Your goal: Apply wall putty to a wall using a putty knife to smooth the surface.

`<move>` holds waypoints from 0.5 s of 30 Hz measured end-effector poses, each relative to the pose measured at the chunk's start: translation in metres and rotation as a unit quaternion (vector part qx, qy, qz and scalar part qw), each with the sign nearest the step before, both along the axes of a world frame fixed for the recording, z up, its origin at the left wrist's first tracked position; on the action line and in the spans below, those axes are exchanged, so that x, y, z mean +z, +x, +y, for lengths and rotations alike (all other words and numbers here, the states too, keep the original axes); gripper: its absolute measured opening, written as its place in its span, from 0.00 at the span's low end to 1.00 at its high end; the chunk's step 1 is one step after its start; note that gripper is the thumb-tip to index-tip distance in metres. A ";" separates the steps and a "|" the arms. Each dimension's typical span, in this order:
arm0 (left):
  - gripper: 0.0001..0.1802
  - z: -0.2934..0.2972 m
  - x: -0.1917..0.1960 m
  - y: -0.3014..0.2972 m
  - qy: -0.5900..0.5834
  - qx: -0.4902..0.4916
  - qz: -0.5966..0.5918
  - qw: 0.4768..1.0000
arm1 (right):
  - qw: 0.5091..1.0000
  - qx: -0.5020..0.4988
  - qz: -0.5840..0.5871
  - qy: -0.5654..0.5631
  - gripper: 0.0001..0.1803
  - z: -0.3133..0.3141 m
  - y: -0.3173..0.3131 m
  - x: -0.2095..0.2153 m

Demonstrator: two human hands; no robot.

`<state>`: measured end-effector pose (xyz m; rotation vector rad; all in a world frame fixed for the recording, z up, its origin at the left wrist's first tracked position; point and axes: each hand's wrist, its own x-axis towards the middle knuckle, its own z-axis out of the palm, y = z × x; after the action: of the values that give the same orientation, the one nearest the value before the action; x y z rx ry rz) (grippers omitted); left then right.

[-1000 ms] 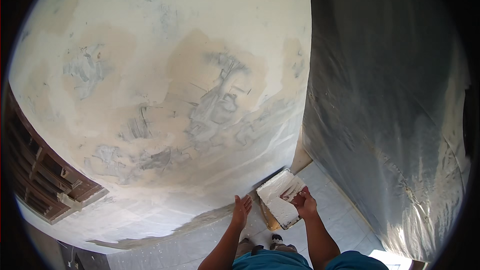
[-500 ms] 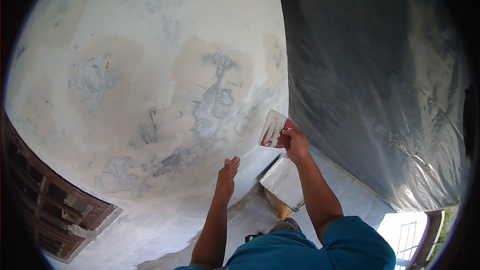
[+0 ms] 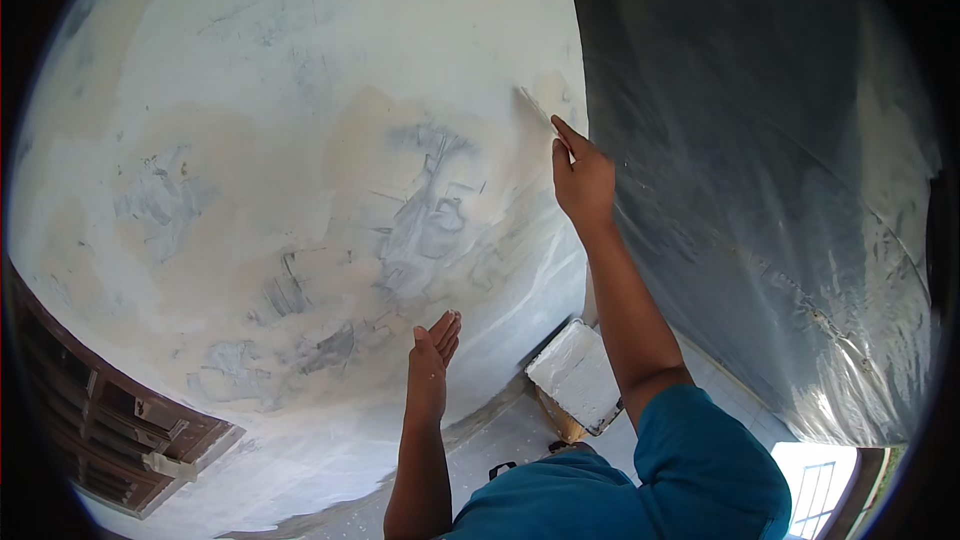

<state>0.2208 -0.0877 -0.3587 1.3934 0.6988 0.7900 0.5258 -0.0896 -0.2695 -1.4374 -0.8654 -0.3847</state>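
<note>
My right hand (image 3: 585,172) is raised at the wall's right edge, closed round a flat putty scraper (image 3: 536,106). Seen nearly edge-on, the scraper meets or almost meets the wall, its blade pointing up and left. Pale and tan patches and grey smears mark the white wall (image 3: 430,40). Lower and further left, my left hand (image 3: 434,345) is held up in front of the wall with its fingers stretched out, empty.
Dark plastic sheeting (image 3: 720,120) hangs along the right side. Below my right arm stands a stool or box with a white-smeared top (image 3: 578,372). A brown wooden window frame (image 3: 130,420) is at lower left. A bright window (image 3: 812,480) shows at lower right.
My right hand has moved up with the scraper and turned it from face-on to nearly edge-on, against or close to the wall. The left hand stays low, fingers spread slightly more.
</note>
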 end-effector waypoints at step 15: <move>0.49 0.002 -0.008 0.057 -0.016 0.012 -0.015 1.000 | 0.989 -0.071 -0.132 0.015 0.24 0.020 0.031 -0.037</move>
<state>0.2779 -0.0857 -0.3669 1.3439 0.7031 0.8146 0.5563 -0.0698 -0.3066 -1.4446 -0.9671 -0.7048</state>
